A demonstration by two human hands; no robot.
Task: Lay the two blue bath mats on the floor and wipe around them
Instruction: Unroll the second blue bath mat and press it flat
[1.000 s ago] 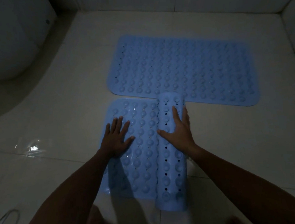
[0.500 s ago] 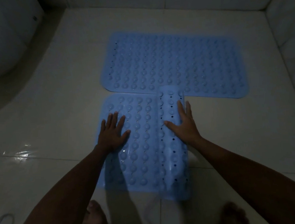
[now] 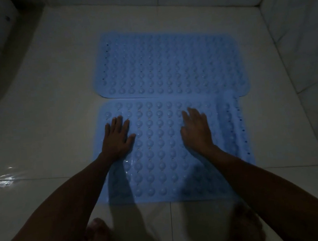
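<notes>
Now both blue bath mats lie flat on the tiled floor [image 3: 49,110], the near mat [image 3: 163,158] just beside the far mat [image 3: 168,62], long edges almost touching. Left hand [image 3: 117,138] presses flat on the near mat, fingers spread, grip on nothing. Right hand [image 3: 196,130], blurred, rests on it too, fingers straight.

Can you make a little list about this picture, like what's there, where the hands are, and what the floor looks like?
Far thing: blue bumpy rubber bath mat, flat on floor.
Near thing: second blue bumpy rubber bath mat, spread out, right edge slightly raised.
Mats: edges nearly meeting.
Left hand: flat on near mat, fingers straight.
Right hand: flat on near mat, blurred.
Floor: pale shiny tiles, wet-looking glare at left.
Feet: bare, at bottom.
</notes>
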